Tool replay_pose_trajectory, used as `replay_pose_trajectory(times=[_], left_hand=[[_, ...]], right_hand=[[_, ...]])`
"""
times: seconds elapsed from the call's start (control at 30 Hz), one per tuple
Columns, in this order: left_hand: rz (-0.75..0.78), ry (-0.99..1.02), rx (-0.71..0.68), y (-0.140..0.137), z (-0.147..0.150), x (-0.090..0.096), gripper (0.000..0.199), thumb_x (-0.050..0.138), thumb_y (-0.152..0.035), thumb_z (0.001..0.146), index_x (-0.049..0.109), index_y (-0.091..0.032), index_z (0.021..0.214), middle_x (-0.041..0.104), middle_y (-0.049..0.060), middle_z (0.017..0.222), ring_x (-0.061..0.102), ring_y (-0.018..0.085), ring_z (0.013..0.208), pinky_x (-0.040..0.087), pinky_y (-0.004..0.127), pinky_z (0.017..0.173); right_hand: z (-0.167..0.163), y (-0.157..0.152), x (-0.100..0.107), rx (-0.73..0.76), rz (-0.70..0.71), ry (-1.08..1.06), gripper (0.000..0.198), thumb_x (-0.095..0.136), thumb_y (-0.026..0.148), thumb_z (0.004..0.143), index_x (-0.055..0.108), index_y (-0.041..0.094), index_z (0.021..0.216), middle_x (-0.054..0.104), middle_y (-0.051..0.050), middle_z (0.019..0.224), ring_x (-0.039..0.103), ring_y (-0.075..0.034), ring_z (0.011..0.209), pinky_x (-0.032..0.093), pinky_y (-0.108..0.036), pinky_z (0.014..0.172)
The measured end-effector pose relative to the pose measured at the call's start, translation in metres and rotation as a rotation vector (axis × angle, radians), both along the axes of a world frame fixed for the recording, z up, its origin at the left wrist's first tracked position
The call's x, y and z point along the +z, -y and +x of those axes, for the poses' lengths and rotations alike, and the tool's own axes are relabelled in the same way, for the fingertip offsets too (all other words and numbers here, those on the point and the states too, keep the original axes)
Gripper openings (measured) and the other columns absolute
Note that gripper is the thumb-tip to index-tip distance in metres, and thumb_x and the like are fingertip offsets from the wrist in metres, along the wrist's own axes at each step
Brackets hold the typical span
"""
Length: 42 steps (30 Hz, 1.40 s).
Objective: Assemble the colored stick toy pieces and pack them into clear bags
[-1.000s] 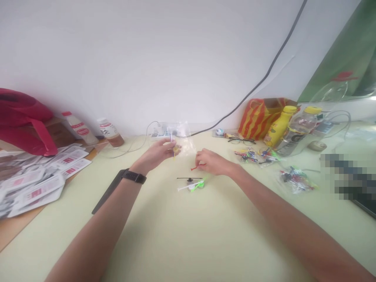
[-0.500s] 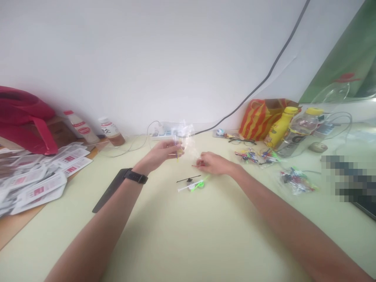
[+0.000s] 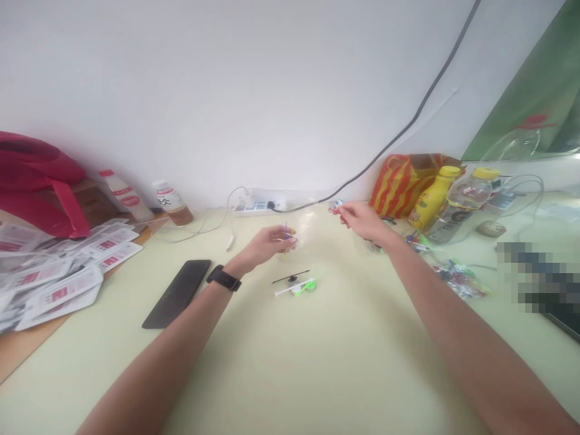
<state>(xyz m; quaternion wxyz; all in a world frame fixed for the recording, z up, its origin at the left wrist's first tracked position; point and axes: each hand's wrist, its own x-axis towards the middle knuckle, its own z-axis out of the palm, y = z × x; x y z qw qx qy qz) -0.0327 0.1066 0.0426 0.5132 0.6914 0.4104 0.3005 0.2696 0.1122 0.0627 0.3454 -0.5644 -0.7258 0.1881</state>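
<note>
My left hand point(image 3: 270, 244) is closed over the middle of the table, with a small blue plastic part point(image 3: 286, 231) and a bit of yellow showing at its fingertips. A clear plastic bag point(image 3: 307, 226), faint and blurred, shows just right of those fingers. Farther right and raised, my right hand point(image 3: 362, 221) pinches a small red plastic piece point(image 3: 335, 211) between thumb and fingers. Nearer to me on the table lie a thin black bar with a hub point(image 3: 292, 278), a white plastic part point(image 3: 286, 290) and a bright green plastic part point(image 3: 309, 286).
A black phone point(image 3: 177, 295) lies beside my left forearm. White packets point(image 3: 58, 284) are heaped at left, near two bottles. A power strip point(image 3: 258, 204) sits against the wall. At right stand a striped bag point(image 3: 392, 184), a yellow bottle point(image 3: 432, 199) and bagged coloured parts point(image 3: 460, 279).
My right hand has moved up and to the right with the red piece. My left hand has shifted right and slightly lower, and the clear bag is now lower and to the right.
</note>
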Motion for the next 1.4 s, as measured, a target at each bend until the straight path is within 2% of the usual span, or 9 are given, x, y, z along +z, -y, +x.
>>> replay_pose_trajectory(times=[0.13,0.23,0.4,0.53,0.73,0.9,1.07,1.17,1.4], left_hand=[[0.001,-0.042,0.002,-0.003,-0.002,-0.008,0.048,0.08,-0.052,0.082,0.069,-0.02,0.116,0.074,0.012,0.113,0.072,0.029,0.105,0.056,0.042,0.089],[0.027,-0.053,0.006,-0.005,-0.002,-0.011,0.046,0.081,-0.053,0.08,0.07,-0.02,0.11,0.075,0.011,0.112,0.072,0.028,0.104,0.055,0.043,0.09],[0.064,-0.005,0.0,-0.003,0.0,-0.008,0.042,0.081,-0.051,0.081,0.068,-0.019,0.105,0.076,0.011,0.106,0.072,0.027,0.097,0.056,0.042,0.087],[0.063,0.014,0.012,0.0,0.003,-0.002,0.046,0.08,-0.052,0.083,0.068,-0.019,0.114,0.076,0.012,0.106,0.073,0.027,0.095,0.057,0.044,0.087],[0.067,0.026,-0.012,0.007,0.008,0.009,0.049,0.079,-0.054,0.084,0.072,-0.017,0.116,0.076,0.013,0.109,0.073,0.029,0.099,0.057,0.045,0.088],[0.072,0.039,-0.034,0.018,0.016,0.023,0.048,0.079,-0.054,0.084,0.073,-0.017,0.115,0.076,0.013,0.106,0.073,0.028,0.097,0.058,0.045,0.087],[0.073,0.05,-0.127,0.031,0.024,0.036,0.045,0.078,-0.052,0.086,0.072,-0.018,0.114,0.075,0.013,0.112,0.073,0.028,0.096,0.058,0.044,0.087],[0.088,0.011,-0.186,0.036,0.025,0.039,0.041,0.078,-0.05,0.085,0.072,-0.019,0.111,0.076,0.012,0.11,0.073,0.027,0.094,0.058,0.044,0.087],[0.104,0.002,-0.192,0.037,0.025,0.04,0.042,0.08,-0.05,0.083,0.071,-0.018,0.108,0.075,0.013,0.114,0.073,0.027,0.093,0.058,0.043,0.086]], right_hand=[[0.006,0.007,0.011,-0.059,-0.06,-0.291,0.032,0.053,0.038,0.099,0.07,0.017,0.081,0.067,-0.005,0.077,0.059,-0.016,0.073,0.046,-0.03,0.072],[0.008,0.01,0.02,0.009,-0.089,-0.485,0.035,0.063,0.042,0.095,0.064,0.017,0.071,0.064,-0.004,0.076,0.055,-0.015,0.072,0.046,-0.03,0.075],[0.005,0.015,0.032,0.218,-0.211,-0.764,0.031,0.071,0.046,0.091,0.063,0.018,0.079,0.056,-0.001,0.076,0.05,-0.013,0.067,0.042,-0.027,0.062],[-0.005,0.026,0.044,0.224,-0.212,-0.876,0.036,0.071,0.052,0.091,0.059,0.021,0.079,0.047,0.002,0.074,0.046,-0.011,0.061,0.037,-0.025,0.053],[-0.019,0.046,0.065,0.237,-0.07,-0.779,0.039,0.066,0.056,0.093,0.056,0.022,0.08,0.046,0.002,0.077,0.051,-0.012,0.062,0.042,-0.024,0.053],[-0.022,0.06,0.078,0.259,0.054,-0.636,0.037,0.06,0.058,0.097,0.054,0.023,0.086,0.057,-0.001,0.085,0.064,-0.015,0.078,0.056,-0.029,0.069],[-0.023,0.068,0.087,0.147,0.29,-0.501,0.025,0.061,0.043,0.099,0.061,0.022,0.085,0.06,-0.002,0.082,0.064,-0.015,0.078,0.055,-0.027,0.067],[-0.025,0.073,0.091,0.145,0.419,-0.507,0.016,0.069,0.031,0.093,0.064,0.021,0.081,0.062,-0.002,0.082,0.066,-0.017,0.078,0.055,-0.03,0.069],[-0.028,0.084,0.094,0.163,0.535,-0.292,0.008,0.073,0.029,0.088,0.071,0.024,0.083,0.069,-0.004,0.091,0.069,-0.022,0.084,0.057,-0.035,0.072]])
